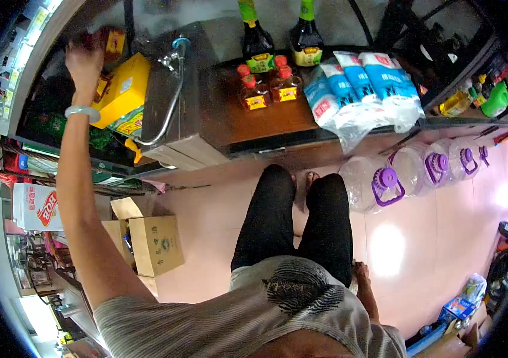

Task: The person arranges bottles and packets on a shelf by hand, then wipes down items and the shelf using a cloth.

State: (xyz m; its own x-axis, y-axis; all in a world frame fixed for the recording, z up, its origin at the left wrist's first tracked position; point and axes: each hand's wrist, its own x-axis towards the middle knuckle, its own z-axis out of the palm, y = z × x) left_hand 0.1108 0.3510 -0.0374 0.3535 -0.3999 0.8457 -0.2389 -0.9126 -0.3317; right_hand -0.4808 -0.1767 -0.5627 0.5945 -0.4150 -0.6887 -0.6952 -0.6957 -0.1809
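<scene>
Far left, your left hand (84,62) is at a yellow-labelled, dark-red bottle (114,45); nearer, your right hand (361,272) hangs beside your black trousers (330,232). I cannot tell either grip.

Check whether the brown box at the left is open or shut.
Open: the box has a flap sticking up, and part of its inside shows. How full it is, I cannot tell.

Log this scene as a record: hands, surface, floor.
Left hand: raised at a dark-red, yellow-labelled item; grip unclear
Right hand: low, beside the black trousers
Brown wooden surface: small red-capped bottles, tall green-topped dark bottles, blue-and-white plastic packets
Pink tiled floor: clear plastic jugs with purple handles, open brown cardboard box
</scene>
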